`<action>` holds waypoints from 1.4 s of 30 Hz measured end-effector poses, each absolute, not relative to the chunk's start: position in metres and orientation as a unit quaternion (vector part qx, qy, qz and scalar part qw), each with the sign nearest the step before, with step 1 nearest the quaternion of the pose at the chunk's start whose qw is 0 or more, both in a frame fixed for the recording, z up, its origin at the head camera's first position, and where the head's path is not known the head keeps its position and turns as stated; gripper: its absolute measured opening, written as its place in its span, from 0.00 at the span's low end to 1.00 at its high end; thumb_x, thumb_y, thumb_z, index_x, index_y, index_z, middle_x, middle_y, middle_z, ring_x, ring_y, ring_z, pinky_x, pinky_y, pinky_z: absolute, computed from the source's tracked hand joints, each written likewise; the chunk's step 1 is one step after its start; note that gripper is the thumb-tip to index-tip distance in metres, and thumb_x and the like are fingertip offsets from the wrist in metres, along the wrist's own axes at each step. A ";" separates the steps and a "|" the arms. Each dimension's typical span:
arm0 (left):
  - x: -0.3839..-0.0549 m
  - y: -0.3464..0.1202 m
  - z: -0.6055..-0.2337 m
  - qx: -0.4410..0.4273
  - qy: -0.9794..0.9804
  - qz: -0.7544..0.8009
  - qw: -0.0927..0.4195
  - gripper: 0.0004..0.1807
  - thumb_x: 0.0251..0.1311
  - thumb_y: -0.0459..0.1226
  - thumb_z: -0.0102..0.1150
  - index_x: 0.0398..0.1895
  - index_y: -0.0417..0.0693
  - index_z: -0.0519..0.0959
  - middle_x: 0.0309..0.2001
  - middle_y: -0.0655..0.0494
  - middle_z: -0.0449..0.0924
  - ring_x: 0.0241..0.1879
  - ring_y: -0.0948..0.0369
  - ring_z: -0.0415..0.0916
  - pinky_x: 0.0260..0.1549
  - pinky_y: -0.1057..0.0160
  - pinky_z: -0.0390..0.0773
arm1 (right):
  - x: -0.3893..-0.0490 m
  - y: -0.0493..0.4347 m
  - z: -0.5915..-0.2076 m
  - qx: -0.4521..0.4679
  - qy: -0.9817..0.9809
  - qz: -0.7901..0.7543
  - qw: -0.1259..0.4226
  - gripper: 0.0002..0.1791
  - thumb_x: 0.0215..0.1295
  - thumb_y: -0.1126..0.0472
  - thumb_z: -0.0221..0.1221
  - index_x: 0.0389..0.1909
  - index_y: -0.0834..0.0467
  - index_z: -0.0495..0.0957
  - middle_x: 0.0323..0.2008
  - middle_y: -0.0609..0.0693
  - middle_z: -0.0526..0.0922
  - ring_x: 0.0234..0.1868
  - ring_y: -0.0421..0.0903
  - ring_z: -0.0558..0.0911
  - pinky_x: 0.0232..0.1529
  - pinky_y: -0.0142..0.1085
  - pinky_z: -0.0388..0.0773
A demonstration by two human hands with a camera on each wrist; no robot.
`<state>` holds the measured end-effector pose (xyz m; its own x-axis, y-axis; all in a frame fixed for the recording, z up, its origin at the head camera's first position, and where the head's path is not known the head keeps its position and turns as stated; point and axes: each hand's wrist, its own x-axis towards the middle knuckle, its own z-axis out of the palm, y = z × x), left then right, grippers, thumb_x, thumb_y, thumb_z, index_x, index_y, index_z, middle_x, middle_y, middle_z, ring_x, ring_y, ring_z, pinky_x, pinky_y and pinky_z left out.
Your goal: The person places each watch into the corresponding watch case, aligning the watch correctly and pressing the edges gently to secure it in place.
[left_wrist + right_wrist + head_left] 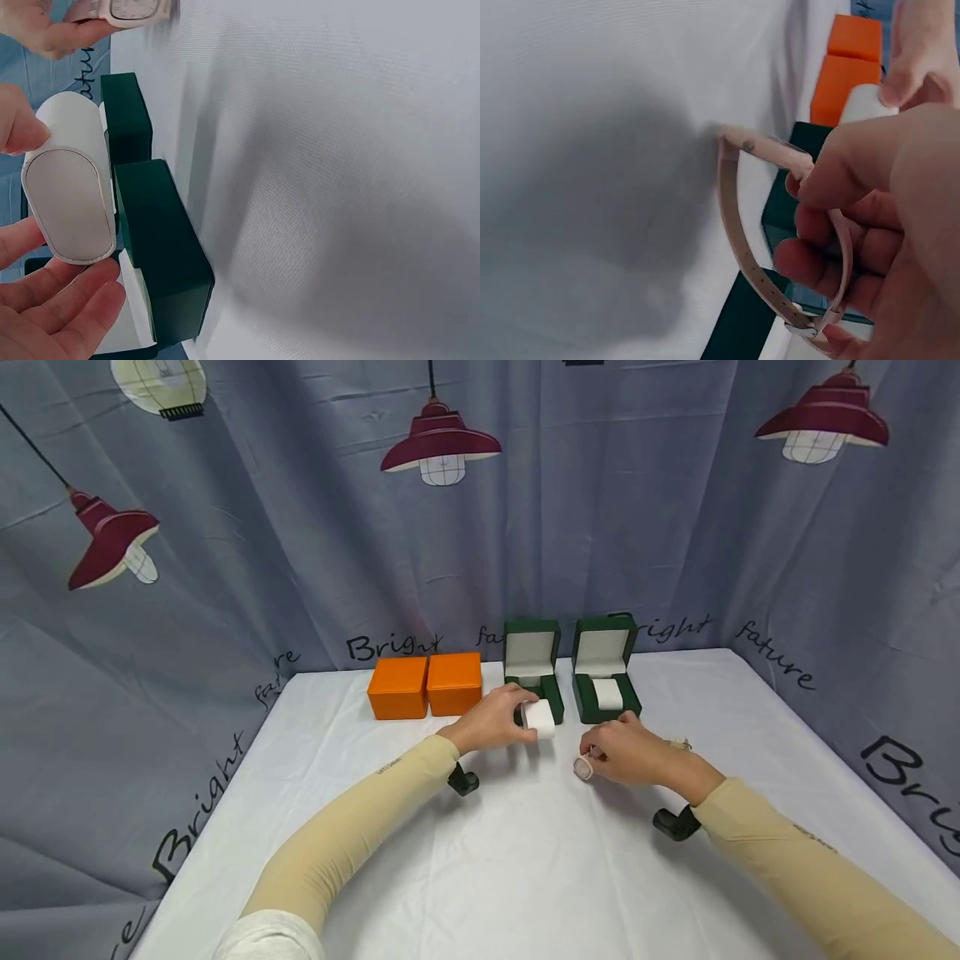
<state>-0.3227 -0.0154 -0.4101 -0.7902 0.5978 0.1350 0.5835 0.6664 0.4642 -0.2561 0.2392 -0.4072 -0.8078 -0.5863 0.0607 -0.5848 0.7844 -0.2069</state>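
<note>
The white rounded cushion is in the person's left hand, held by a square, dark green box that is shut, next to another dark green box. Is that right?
Not quite: the square, dark green box stands open, as the head view shows. The white rounded cushion is indeed in the left hand.

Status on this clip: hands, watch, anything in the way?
Left hand gripping white cushion. Right hand holding pink watch, strap looped. Both green boxes open, lids up; no obstruction visible.
</note>
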 end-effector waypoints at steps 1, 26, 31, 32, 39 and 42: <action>-0.322 -0.016 -0.410 0.323 0.913 0.251 0.014 0.31 0.55 0.46 0.68 0.64 0.50 0.77 0.54 0.54 0.76 0.46 0.59 0.75 0.44 0.65 0.77 | -0.257 0.239 -0.406 -0.311 0.943 -0.119 0.005 0.05 0.61 0.65 0.64 0.31 0.50 0.84 0.32 0.38 0.83 0.33 0.35 0.77 0.45 0.48 0.61; -0.321 -0.016 -0.415 0.328 0.910 0.252 0.029 0.32 0.56 0.48 0.69 0.64 0.49 0.76 0.56 0.53 0.75 0.50 0.54 0.77 0.47 0.64 0.78 | -0.264 0.239 -0.414 -0.388 0.913 -0.004 -0.122 0.12 0.56 0.63 0.73 0.40 0.46 0.91 0.25 0.40 0.70 0.32 0.42 0.61 0.37 0.41 0.54; -0.320 -0.017 -0.416 0.324 0.912 0.250 0.032 0.32 0.56 0.47 0.69 0.64 0.50 0.76 0.56 0.53 0.75 0.50 0.54 0.76 0.46 0.64 0.78 | -0.267 0.239 -0.419 -0.378 0.916 0.038 -0.127 0.12 0.56 0.62 0.73 0.39 0.43 0.90 0.25 0.41 0.77 0.29 0.42 0.70 0.35 0.40 0.57; -0.320 -0.017 -0.417 0.323 0.912 0.249 0.034 0.32 0.56 0.47 0.69 0.64 0.50 0.76 0.56 0.53 0.75 0.50 0.54 0.76 0.47 0.64 0.78 | -0.267 0.240 -0.420 -0.372 0.919 0.040 -0.122 0.12 0.57 0.62 0.72 0.39 0.43 0.90 0.25 0.41 0.78 0.29 0.43 0.72 0.35 0.40 0.59; -0.320 -0.019 -0.419 0.319 0.913 0.252 0.036 0.32 0.56 0.48 0.69 0.65 0.50 0.76 0.56 0.53 0.75 0.49 0.55 0.76 0.47 0.63 0.78 | -0.267 0.239 -0.428 -0.335 0.936 0.024 -0.105 0.11 0.59 0.66 0.70 0.38 0.46 0.90 0.29 0.45 0.82 0.33 0.48 0.80 0.35 0.43 0.69; -0.322 -0.020 -0.419 0.318 0.914 0.251 0.034 0.33 0.56 0.49 0.69 0.65 0.50 0.76 0.56 0.53 0.75 0.49 0.55 0.76 0.47 0.63 0.78 | -0.267 0.238 -0.431 -0.329 0.939 0.007 -0.105 0.11 0.60 0.66 0.68 0.40 0.48 0.89 0.32 0.46 0.85 0.36 0.49 0.82 0.37 0.45 0.72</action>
